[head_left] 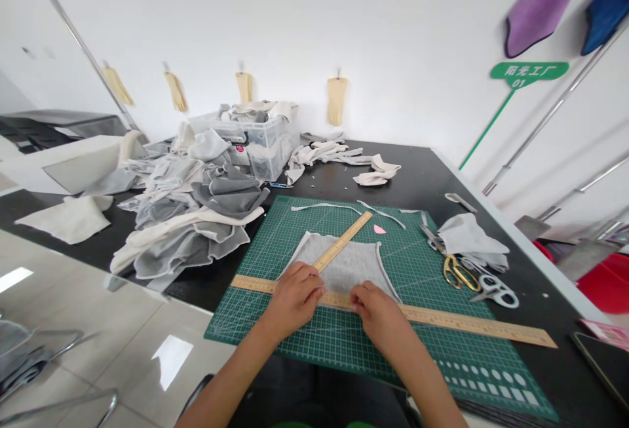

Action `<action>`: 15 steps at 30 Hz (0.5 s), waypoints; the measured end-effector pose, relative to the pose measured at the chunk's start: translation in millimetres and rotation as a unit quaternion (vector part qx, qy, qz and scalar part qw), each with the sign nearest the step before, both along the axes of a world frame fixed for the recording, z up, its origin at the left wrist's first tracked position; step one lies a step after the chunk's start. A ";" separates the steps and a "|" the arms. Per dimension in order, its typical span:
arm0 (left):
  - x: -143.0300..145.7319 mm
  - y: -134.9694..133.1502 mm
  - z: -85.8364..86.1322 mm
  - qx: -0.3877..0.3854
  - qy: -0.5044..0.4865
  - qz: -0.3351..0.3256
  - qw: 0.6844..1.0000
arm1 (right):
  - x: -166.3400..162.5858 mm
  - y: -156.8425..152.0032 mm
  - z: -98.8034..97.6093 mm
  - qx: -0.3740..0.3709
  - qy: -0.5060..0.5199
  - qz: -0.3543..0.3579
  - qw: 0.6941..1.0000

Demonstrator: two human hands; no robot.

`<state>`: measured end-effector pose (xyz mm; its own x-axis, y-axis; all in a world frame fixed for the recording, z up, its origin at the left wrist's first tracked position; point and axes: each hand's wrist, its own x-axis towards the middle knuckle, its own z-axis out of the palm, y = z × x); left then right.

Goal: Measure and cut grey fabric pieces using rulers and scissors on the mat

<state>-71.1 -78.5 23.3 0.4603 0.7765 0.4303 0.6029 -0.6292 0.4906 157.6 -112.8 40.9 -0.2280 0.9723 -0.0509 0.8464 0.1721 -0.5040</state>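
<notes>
A piece of grey fabric (354, 267) lies on the green cutting mat (255, 330), its side edges curling. Across its near part runs a long wooden ruler (457, 318), and a shorter wooden ruler (346, 236) slants over it from the far side. My left hand (296, 295) is closed at the fabric's near left part, over the long ruler and by the short ruler's lower end. Opposite it, my right hand (376, 312) pinches at the fabric's near edge beside the long ruler. Both hands' fingertips are partly hidden.
Right of the fabric are gold-handled scissors (459, 273), white-handled scissors (497, 291) and pale cloth scraps (472, 241). A fabric pile (196, 218) and a clear plastic bin (268, 146) stand left and behind. Thin strips (324, 206) and a pink chip (379, 229) lie on the mat.
</notes>
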 end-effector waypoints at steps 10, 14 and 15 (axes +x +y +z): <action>-33.2 23.5 -8.9 -0.002 0.076 0.130 0.989 | 2.5 0.1 0.1 0.008 0.019 0.002 1.000; -42.1 27.4 -11.3 0.003 0.110 0.152 0.982 | 2.1 0.1 -1.8 0.009 0.010 -0.002 1.000; -44.7 28.3 -11.5 0.005 0.115 0.156 0.981 | 1.9 0.2 -2.0 0.008 0.009 -0.003 1.000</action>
<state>-115.8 -50.2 11.7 0.2869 0.8916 0.3503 0.8611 -0.4002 0.3134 159.5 -112.6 38.8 -0.2239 0.9741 -0.0303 0.8378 0.1765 -0.5167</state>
